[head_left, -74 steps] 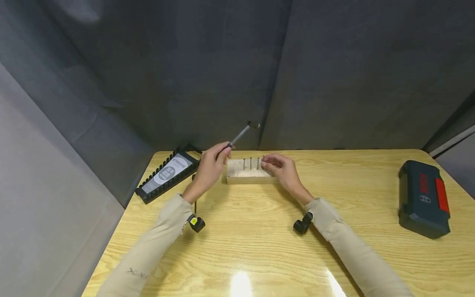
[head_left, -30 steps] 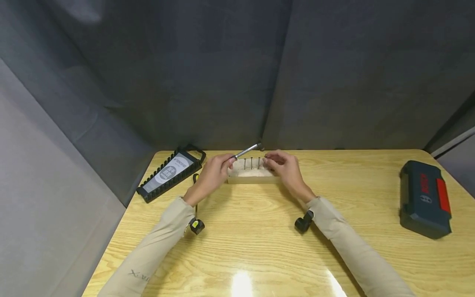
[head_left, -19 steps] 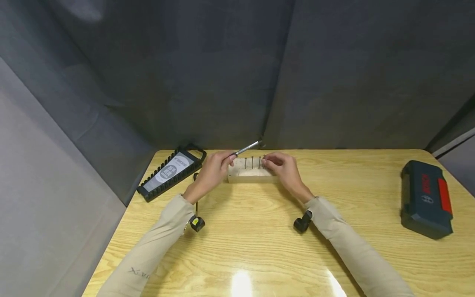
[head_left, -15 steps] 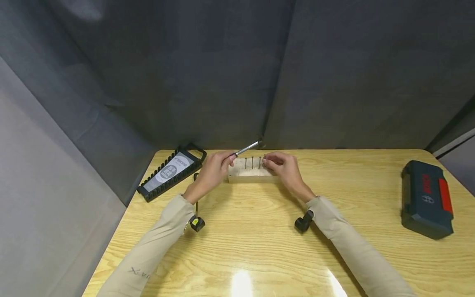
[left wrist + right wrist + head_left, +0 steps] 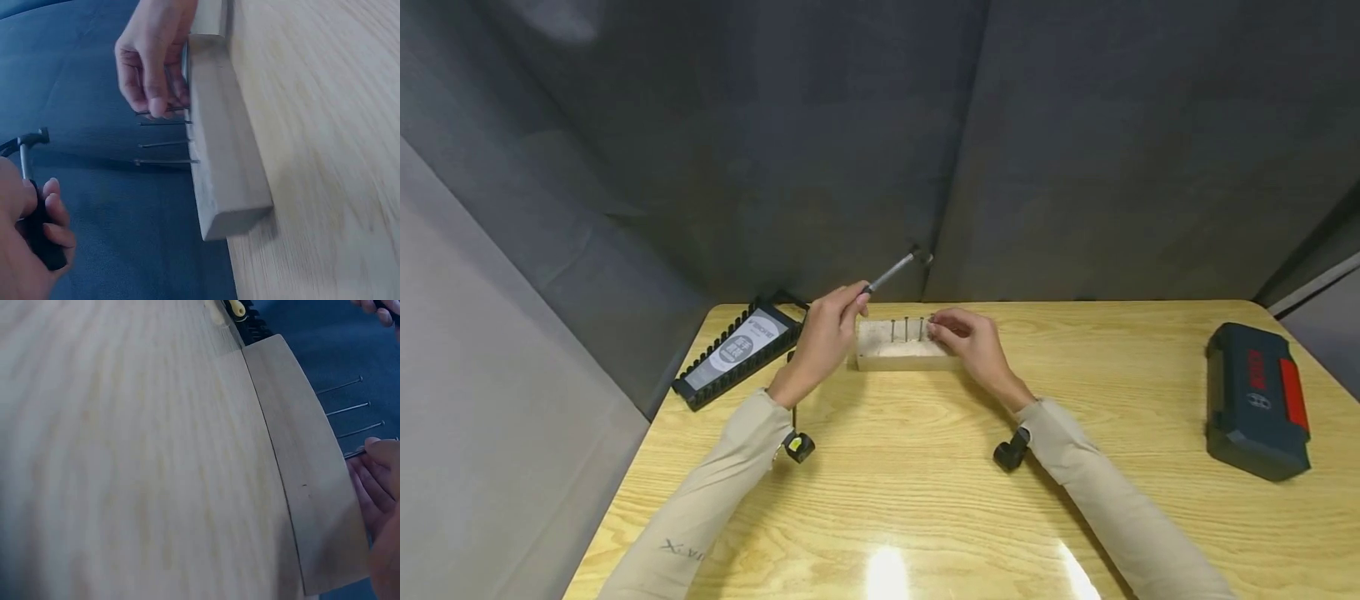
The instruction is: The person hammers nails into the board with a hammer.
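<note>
My left hand (image 5: 826, 333) grips a hammer (image 5: 891, 273) by its black handle, the head raised above and behind the wooden block (image 5: 902, 363). Three nails (image 5: 906, 330) stand upright in a row in the block's top. At the right end of that row, my right hand (image 5: 976, 346) pinches one more nail, mostly covered by the fingers in the head view. The left wrist view shows this pinched nail (image 5: 167, 111) between thumb and fingers, its point at the block. In the right wrist view, the thumb lies along the same nail (image 5: 355, 453).
A black wrench rack (image 5: 737, 350) with a white label lies left of the block. A thin dark shaft (image 5: 795, 417) is partly hidden under my left wrist. A dark blue Bosch case (image 5: 1258, 404) stands at the table's right side, and a grey curtain hangs behind.
The hammer head came down close to the pinched nail, stayed low about half a second ago, and is now raised again. My right hand keeps its hold on the nail.
</note>
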`<state>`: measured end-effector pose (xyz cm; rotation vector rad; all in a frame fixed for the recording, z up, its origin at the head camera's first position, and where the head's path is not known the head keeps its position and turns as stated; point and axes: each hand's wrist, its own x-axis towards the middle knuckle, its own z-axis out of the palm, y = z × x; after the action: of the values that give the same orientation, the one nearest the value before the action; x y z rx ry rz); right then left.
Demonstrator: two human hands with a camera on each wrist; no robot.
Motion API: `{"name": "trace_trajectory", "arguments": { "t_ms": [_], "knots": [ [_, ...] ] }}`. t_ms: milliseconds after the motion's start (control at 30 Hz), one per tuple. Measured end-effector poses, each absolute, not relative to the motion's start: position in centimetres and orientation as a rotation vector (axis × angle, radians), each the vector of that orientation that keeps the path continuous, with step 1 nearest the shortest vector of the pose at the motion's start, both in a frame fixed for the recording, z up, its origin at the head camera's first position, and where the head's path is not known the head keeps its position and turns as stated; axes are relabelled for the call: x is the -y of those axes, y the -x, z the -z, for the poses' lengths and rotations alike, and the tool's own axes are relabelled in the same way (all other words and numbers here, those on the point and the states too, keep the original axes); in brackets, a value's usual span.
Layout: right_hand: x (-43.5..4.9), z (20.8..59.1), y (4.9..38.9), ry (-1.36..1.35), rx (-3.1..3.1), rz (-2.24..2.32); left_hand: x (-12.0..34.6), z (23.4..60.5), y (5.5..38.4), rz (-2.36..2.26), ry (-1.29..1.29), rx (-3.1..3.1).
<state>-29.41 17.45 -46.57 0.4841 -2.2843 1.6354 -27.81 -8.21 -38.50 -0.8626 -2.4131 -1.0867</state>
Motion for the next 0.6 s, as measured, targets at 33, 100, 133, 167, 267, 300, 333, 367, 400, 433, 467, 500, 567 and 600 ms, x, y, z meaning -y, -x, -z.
{"name": "trace_trajectory", "arguments": {
  "t_ms": [33,100,133,167,267,300,333,367,400,433,467,500,567,600],
  "knots": [
    [-17.4,46.2,29.1,-0.489,2.277,-1.654,8.2,38.7,27.9,1.027,0.897,2.45],
    [-17.4,45.5,28.6,-0.495,2.267,-1.68,8.1,38.9,28.1,0.892,0.974,2.53],
    [-17.3,45.1,28.3,-0.503,2.269,-1.678,8.1,38.9,28.2,0.826,1.01,2.564],
    [-17.3,44.7,28.0,-0.513,2.27,-1.674,8.0,38.9,28.2,0.772,1.04,2.581],
    [-17.3,44.2,27.5,-0.526,2.271,-1.669,7.9,38.7,28.3,0.748,1.047,2.574],
    [-17.3,44.1,27.5,-0.529,2.27,-1.672,7.8,38.7,28.2,0.753,1.032,2.566],
    [-17.3,44.1,27.4,-0.53,2.268,-1.681,7.8,38.6,28.2,0.758,1.016,2.558],
    [-17.3,44.1,27.4,-0.529,2.266,-1.693,7.9,38.6,28.2,0.759,1.005,2.551],
    [-17.3,44.2,27.5,-0.525,2.262,-1.707,7.9,38.6,28.1,0.758,0.993,2.552],
    [-17.3,44.3,27.6,-0.521,2.261,-1.715,8.0,38.7,28.1,0.753,0.984,2.558],
    [-17.3,44.5,27.7,-0.513,2.258,-1.729,8.0,38.8,28.1,0.751,0.978,2.566],
    [-17.3,44.8,27.9,-0.508,2.256,-1.736,8.1,38.9,28.0,0.752,0.975,2.579],
    [-17.4,45.7,28.6,-0.498,2.251,-1.746,8.2,39.2,28.0,0.767,0.974,2.609],
    [-17.5,46.1,28.9,-0.494,2.248,-1.748,8.2,39.4,28.0,0.779,0.972,2.626]
  ]
}}
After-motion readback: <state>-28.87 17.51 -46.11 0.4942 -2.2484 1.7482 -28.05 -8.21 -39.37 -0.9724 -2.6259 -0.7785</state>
